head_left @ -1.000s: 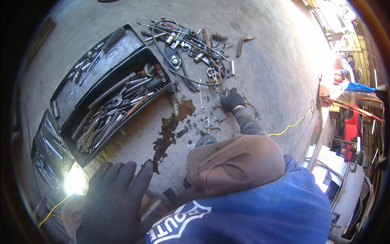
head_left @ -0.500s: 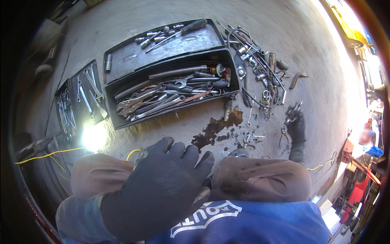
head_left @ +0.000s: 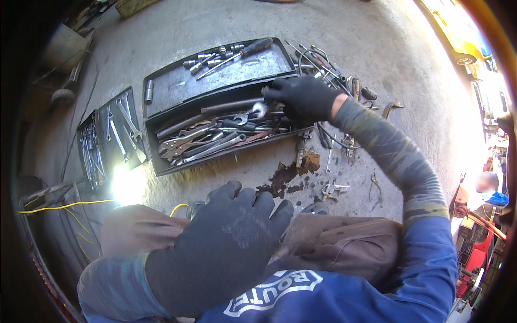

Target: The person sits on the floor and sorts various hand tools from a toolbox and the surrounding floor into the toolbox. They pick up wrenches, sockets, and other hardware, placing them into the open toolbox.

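My right hand (head_left: 308, 99), in a black glove, is over the right end of the open black toolbox (head_left: 207, 162). Its fingers are curled round an open-end wrench (head_left: 260, 110), whose shiny jaw sticks out to the left, slightly blurred. The rest of that wrench is hidden by the hand. Under it the toolbox is heaped with wrenches, locking pliers (head_left: 173, 146) and a long metal bar (head_left: 229, 106). In the same kind of glove, my left hand (head_left: 223, 237) rests over my left thigh with its fingers stretched out, holding nothing.
Sockets and a screwdriver (head_left: 256, 47) lie in the toolbox lid (head_left: 172, 81). Left of it is an unfolded wrench case (head_left: 116, 140) beside a glaring lamp (head_left: 128, 185). Cables and loose tools are piled at the right. Pliers (head_left: 375, 185) lie on the floor near an oily stain (head_left: 288, 177).
My right hand has moved from the floor at the right, up and left to the toolbox, with shiny metal in its fingers. The left hand stays nearly where it was.
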The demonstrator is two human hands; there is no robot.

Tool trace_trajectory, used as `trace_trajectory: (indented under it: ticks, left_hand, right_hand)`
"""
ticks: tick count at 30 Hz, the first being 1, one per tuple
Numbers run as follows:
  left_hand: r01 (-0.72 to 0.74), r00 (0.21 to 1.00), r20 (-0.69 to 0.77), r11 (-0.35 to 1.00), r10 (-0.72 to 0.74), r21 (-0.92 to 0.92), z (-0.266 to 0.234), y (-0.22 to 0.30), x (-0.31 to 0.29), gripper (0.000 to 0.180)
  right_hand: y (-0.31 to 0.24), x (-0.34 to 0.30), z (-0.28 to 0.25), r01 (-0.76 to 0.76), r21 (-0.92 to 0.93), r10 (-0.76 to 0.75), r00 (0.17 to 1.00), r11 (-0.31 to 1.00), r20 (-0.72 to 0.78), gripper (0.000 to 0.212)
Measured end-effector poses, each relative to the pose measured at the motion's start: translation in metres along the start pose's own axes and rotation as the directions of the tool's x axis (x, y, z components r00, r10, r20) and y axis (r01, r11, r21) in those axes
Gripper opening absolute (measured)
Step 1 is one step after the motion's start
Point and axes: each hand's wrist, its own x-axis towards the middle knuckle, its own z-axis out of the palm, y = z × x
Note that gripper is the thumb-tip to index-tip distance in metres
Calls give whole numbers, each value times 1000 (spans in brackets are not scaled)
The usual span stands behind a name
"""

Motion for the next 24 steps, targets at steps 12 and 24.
trace_trajectory:
  ticks: [12, 24]
  left_hand:
    - [-90, 995, -29, 995, 91, 44, 9, -13, 22, 51]
    - [133, 990, 41, 991, -133, -9, -15, 3, 19, 67]
  right_hand:
    - [4, -35, 45, -40, 289, 154, 911, 957, -383, 46]
    - [46, -147, 86, -586, 515, 546, 801, 626, 247, 49]
